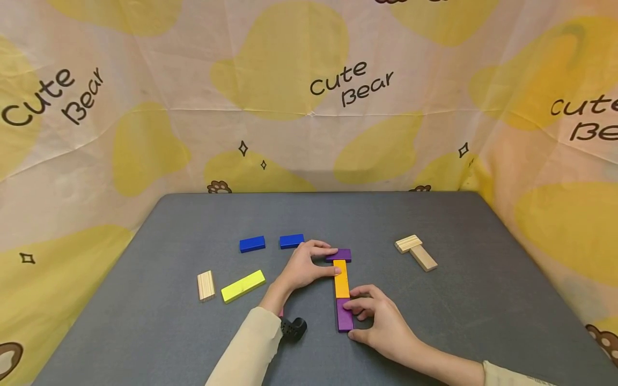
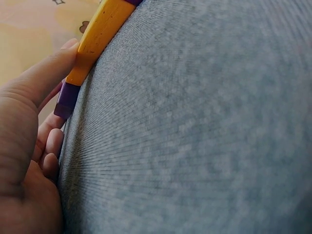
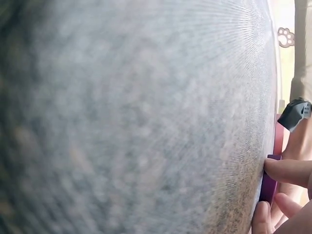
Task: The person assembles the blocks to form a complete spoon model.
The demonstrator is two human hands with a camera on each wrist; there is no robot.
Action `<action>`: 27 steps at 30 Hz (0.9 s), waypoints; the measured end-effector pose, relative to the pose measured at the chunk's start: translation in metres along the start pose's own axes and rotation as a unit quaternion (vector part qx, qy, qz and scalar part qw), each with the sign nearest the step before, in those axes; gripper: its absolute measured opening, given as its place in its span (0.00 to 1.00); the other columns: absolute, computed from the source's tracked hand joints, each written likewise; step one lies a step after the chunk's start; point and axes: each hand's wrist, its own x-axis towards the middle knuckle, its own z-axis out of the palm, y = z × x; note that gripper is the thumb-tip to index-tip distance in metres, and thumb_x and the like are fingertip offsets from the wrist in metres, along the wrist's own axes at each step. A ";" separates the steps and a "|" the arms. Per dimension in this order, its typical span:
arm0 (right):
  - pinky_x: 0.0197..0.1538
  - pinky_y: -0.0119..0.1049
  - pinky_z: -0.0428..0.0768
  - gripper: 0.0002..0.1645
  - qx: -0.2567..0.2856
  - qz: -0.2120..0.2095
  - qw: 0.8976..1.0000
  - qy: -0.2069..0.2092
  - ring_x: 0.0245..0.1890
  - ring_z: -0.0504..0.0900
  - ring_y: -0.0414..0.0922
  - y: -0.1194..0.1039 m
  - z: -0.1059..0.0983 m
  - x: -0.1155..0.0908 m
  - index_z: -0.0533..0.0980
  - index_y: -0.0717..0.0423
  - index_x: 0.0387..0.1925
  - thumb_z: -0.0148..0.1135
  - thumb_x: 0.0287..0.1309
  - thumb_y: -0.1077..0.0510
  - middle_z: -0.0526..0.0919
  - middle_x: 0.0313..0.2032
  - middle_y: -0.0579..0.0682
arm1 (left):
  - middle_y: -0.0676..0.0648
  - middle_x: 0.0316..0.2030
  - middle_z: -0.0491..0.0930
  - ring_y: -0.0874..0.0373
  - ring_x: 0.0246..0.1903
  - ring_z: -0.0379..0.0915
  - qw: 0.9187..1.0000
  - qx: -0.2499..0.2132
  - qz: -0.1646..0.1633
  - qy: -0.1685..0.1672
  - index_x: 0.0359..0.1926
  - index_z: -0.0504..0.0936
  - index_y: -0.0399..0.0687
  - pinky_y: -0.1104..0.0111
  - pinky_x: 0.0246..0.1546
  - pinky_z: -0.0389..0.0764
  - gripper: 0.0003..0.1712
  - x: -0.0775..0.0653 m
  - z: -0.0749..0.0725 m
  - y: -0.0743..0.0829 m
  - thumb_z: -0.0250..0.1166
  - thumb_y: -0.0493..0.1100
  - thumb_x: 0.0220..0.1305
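An orange block (image 1: 341, 285) lies lengthwise between two purple blocks. The far purple block (image 1: 344, 254) is set crosswise at its end, and the near purple block (image 1: 344, 318) continues its line toward me. My left hand (image 1: 301, 266) has its thumb against the orange block and its fingers around the far purple block's left and back side, as the left wrist view also shows. With thumb at the near end and fingertips along the upper right side, my right hand (image 1: 386, 327) grips the near purple block, seen edge-on in the right wrist view.
Two blue blocks (image 1: 252, 244) lie at back left. A yellow-green block (image 1: 243, 286) and a plain wooden block (image 1: 205, 286) are at left. Two plain wooden blocks (image 1: 424, 258) touch at right. A pink block (image 3: 279, 134) is mostly hidden by my left wrist in the head view.
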 end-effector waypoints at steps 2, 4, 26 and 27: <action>0.41 0.32 0.80 0.28 0.004 0.004 1.000 -0.001 0.36 0.79 0.39 0.000 0.000 0.000 0.85 0.50 0.43 0.83 0.34 0.66 0.73 0.51 0.49 | 0.58 0.54 0.75 0.55 0.60 0.62 1.000 0.000 0.000 0.000 0.56 0.85 0.62 0.51 0.62 0.61 0.29 0.000 0.000 0.000 0.76 0.58 0.52; 0.41 0.32 0.80 0.28 0.009 0.007 1.000 -0.002 0.36 0.78 0.40 0.001 0.000 0.000 0.84 0.50 0.43 0.83 0.34 0.66 0.73 0.51 0.49 | 0.58 0.54 0.75 0.55 0.60 0.62 1.000 -0.002 -0.002 0.000 0.56 0.85 0.62 0.51 0.62 0.61 0.29 0.000 0.000 0.000 0.76 0.58 0.52; 0.41 0.33 0.80 0.28 0.021 0.026 0.999 -0.001 0.36 0.77 0.41 0.001 0.000 0.000 0.84 0.49 0.42 0.82 0.35 0.67 0.73 0.43 0.45 | 0.58 0.54 0.75 0.55 0.60 0.62 1.000 -0.003 -0.006 0.001 0.56 0.85 0.62 0.51 0.62 0.60 0.29 -0.001 0.001 0.002 0.76 0.58 0.52; 0.41 0.33 0.80 0.28 0.022 0.026 0.999 -0.001 0.36 0.77 0.41 0.001 0.000 0.000 0.84 0.49 0.42 0.82 0.35 0.67 0.73 0.43 0.45 | 0.58 0.54 0.75 0.55 0.60 0.62 1.000 -0.003 -0.005 0.001 0.56 0.85 0.62 0.51 0.62 0.60 0.29 -0.001 0.001 0.002 0.76 0.59 0.51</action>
